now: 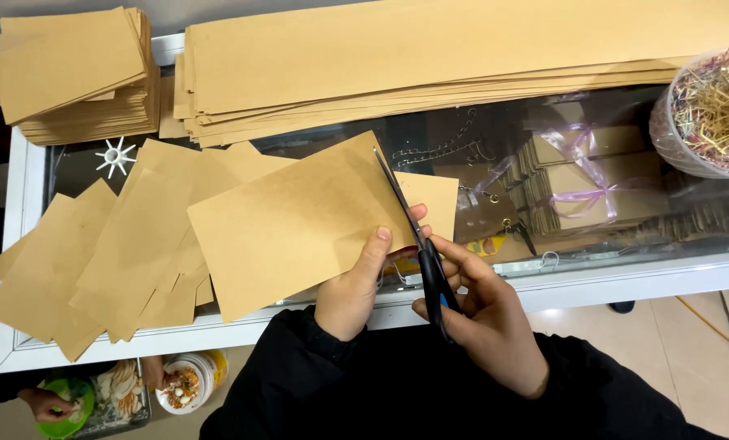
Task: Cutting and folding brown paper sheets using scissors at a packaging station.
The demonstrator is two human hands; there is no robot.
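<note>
We see a glass-topped display table [625, 281] with a white frame, its pane reflecting soft overhead light. Beneath the glass lie ribbon-tied brown boxes [592, 191] and metal chains [438, 151]. Below the table's near edge we see a beige tiled floor [674, 350]. At lower left, another person's hand [42, 401] rests beside food containers [185, 387]. At far right sits a clear tub of shredded paper [711, 110].

Bare glass [625, 163] lies open right of the scissors [417, 236]. Cut sheets [120, 253] crowd the left; long strips [429, 57] and a stack [79, 73] wall off the far side.
</note>
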